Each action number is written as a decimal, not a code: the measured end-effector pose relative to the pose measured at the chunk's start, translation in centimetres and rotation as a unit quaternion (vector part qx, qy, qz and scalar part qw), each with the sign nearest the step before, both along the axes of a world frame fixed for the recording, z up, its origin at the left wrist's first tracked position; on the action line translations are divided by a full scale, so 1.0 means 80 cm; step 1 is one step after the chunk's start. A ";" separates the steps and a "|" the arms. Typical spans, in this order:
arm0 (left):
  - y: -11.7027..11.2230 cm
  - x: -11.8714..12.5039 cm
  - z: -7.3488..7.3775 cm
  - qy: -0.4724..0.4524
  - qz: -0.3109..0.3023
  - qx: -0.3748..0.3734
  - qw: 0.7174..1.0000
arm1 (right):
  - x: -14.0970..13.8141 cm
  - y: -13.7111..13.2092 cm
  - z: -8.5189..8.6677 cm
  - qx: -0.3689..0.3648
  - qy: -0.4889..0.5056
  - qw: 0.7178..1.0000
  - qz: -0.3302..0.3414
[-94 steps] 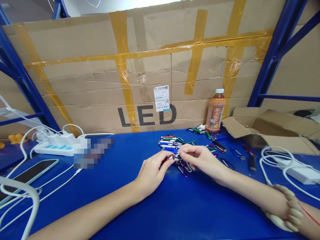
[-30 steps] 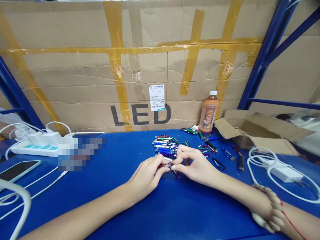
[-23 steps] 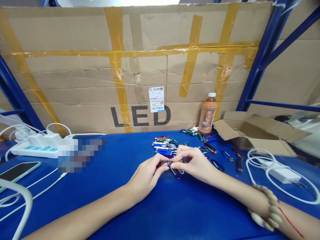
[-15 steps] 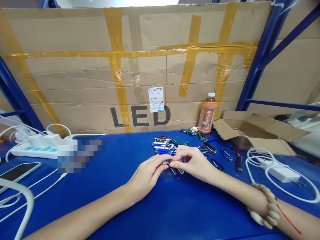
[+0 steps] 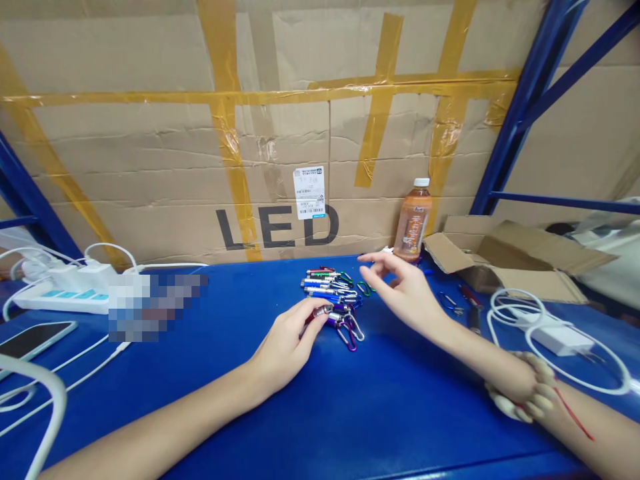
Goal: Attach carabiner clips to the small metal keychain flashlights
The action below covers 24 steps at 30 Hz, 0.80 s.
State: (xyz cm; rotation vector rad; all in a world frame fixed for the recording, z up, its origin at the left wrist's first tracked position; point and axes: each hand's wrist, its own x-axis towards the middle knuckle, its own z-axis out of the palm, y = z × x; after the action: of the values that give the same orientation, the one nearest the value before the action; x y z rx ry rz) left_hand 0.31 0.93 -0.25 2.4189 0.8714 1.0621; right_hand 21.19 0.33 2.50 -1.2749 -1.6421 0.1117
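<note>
Left hand (image 5: pixel 290 341) pinching red metal tube (image 5: pixel 323 310) over blue worktop (image 5: pixel 300 427), just beside row of carabiner keychains (image 5: pixel 323 285). Right hand (image 5: pixel 411 298) apart from tube, fingers loosely spread, nearer drink bottle (image 5: pixel 413 223).

red tube (image 5: pixel 321 310) partly hidden by left fingers (image 5: pixel 314 328), phone (image 5: pixel 35 340) cropped

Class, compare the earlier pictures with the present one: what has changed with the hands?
The right hand has come off the small red-and-silver item and moved right and forward, now open. The left hand still grips that item; the bottle and open carton stayed put.
</note>
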 end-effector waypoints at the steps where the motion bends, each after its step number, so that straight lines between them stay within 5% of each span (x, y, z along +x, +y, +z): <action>1: 0.000 0.000 0.000 0.000 0.004 -0.003 1.000 | 0.006 0.001 0.004 0.018 -0.009 0.999 -0.029; 5: -0.001 0.001 -0.001 0.006 0.022 -0.016 1.000 | 0.030 0.001 0.025 0.020 -0.123 0.978 -0.167; 10: -0.002 0.000 0.000 -0.001 0.038 -0.054 0.998 | 0.053 -0.002 0.036 -0.219 -0.338 0.867 -0.293; 19: -0.002 0.002 0.003 0.015 0.049 -0.053 0.997 | 0.060 0.001 0.028 -0.368 -0.422 0.783 -0.271; 24: 0.000 0.003 0.001 0.002 0.054 -0.051 0.997 | 0.054 0.005 0.020 -0.355 -0.449 0.770 -0.280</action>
State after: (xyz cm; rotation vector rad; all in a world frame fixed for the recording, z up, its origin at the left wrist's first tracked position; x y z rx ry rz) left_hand 0.51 0.95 -0.14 2.3131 1.0428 1.0259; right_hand 25.50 0.75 4.13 -2.6651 -1.9587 -0.3394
